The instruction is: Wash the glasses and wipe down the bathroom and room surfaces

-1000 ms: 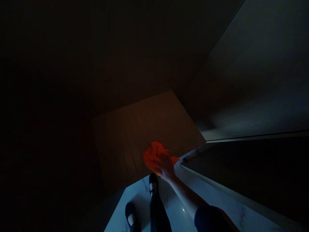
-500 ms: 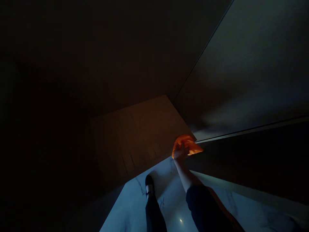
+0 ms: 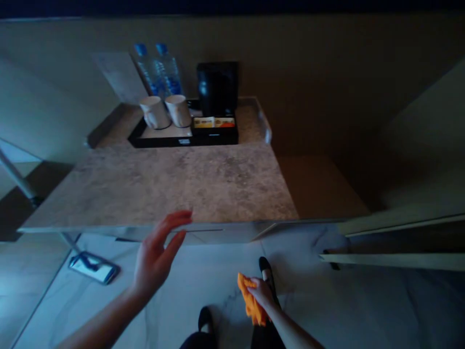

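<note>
Left hand: at front edge of bench; fingers apart; contact with edge cannot be determined.
Right hand: clamped on orange cloth.
Orange cloth: above floor, in front of bench.
Tray: on bench; bears two mugs.

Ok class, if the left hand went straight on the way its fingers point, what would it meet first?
Probably the front edge of the mottled grey-brown countertop; depth is unclear, so the left hand might instead pass above it towards the shallow black tray.
</note>
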The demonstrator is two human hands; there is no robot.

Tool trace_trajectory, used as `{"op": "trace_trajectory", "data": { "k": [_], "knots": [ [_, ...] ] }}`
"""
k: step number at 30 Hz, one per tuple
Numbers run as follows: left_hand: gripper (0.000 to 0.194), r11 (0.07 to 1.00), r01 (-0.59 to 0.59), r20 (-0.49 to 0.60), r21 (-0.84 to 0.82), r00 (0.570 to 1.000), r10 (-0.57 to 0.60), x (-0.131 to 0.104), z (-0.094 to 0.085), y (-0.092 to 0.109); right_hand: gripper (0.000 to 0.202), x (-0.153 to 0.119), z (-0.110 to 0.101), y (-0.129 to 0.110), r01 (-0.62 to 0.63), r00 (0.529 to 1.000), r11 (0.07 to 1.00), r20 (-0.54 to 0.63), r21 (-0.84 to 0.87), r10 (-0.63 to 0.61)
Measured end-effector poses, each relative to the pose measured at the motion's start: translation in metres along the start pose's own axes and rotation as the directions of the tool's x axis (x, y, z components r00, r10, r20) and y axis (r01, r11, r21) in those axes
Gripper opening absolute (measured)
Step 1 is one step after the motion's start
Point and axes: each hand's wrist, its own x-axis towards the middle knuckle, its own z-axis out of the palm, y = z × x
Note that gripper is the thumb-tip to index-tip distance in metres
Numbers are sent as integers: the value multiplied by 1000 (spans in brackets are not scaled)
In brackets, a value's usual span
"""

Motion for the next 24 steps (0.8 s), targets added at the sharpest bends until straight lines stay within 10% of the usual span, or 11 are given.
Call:
{"op": "trace_trajectory", "data": {
  "k": [5, 8, 13, 19, 24],
  "knots": [
    [35, 901, 387, 39, 195, 915, -401, -116, -6, -155, 74, -44, 35, -101, 110, 983, 994, 148, -2, -109],
    [57, 889, 232, 67, 396, 958, -280, -101, 21, -209, 87, 2, 34, -176, 283, 944, 956, 201, -74, -263],
    [66, 787, 56, 43, 615, 994, -105, -52, 48, -222, 90, 73, 41, -251, 353, 929, 893, 213, -278, -301],
    [46, 710, -31, 67, 703, 997, -23, -77, 46, -214, 82, 53, 68, -236, 345, 939, 862, 146, -372, -312],
    [35, 721, -155, 187, 675, 982, 36, -186, -19, -254, 80, -37, 45, -164, 408, 912, 804, 231, -433, -339]
  ]
}}
